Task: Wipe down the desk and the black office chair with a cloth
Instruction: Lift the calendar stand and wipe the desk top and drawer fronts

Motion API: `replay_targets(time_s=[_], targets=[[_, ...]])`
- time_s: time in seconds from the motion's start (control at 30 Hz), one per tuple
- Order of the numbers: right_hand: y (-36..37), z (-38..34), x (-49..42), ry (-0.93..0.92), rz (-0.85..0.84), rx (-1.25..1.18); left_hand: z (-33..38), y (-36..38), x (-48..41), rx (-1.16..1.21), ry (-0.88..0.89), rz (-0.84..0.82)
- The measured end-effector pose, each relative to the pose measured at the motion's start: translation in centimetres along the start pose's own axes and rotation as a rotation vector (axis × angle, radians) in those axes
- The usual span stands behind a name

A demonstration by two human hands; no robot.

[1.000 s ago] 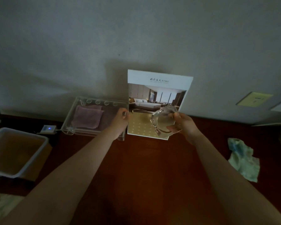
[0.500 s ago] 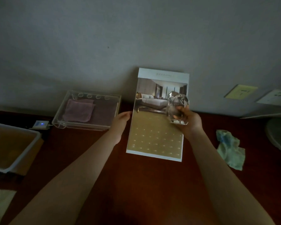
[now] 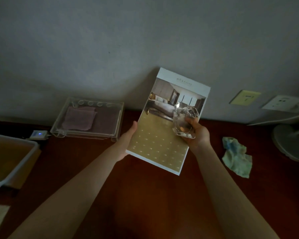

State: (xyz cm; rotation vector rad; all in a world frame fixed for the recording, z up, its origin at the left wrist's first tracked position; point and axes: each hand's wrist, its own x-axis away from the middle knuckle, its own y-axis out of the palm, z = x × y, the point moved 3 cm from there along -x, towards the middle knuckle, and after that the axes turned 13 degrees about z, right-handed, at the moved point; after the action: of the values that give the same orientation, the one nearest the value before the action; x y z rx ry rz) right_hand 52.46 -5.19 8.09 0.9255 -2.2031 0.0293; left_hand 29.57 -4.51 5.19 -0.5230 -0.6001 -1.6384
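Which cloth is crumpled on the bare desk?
The green-blue cloth, right of the right hand, crumpled on the desk. The purple cloth lies folded in the clear tray.

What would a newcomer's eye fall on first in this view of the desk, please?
The eye goes first to the tall white-edged calendar with a bedroom photo and gold date grid, held up mid-frame by its left edge in the left grip. In front of its right side, the right grip holds a clear faceted glass dish. To the right, a crumpled green-blue cloth lies on the dark red-brown wooden desk.
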Motion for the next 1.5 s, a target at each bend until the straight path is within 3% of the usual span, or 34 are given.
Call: replay_targets(time_s=[0.13,0.37,0.6,0.8,1.0,1.17,1.33,1.5], targets=[[1.8,1.7,0.4,0.025,-0.013,0.023,1.1,-3.7,0.0,-0.036,0.122,0.125],[6.6,7.9,3.5,0.102,-0.102,0.039,3.2,-13.0,-0.8,0.380,0.154,0.351],[12.6,14.7,7.0,0.160,-0.155,0.176,5.9,-19.8,-1.4,0.384,0.109,0.576],[16.9,19.1,8.7,0.235,-0.166,0.217,7.7,-25.2,-2.2,0.123,-0.007,0.589],[19.0,22.6,9.0,0.301,-0.150,0.265,8.5,-27.3,-3.1,-0.028,0.125,0.507],[19.9,24.2,8.6,0.324,-0.177,0.350,7.2,-28.8,-3.4,-0.088,0.085,0.422],[20.9,24.9,8.3,0.371,-0.204,0.399,5.6,-30.0,-4.4,-0.261,0.061,0.496],[21.5,24.7,7.8,0.251,-0.322,0.588,4.6,-30.4,-5.7,-0.408,0.114,0.577]])
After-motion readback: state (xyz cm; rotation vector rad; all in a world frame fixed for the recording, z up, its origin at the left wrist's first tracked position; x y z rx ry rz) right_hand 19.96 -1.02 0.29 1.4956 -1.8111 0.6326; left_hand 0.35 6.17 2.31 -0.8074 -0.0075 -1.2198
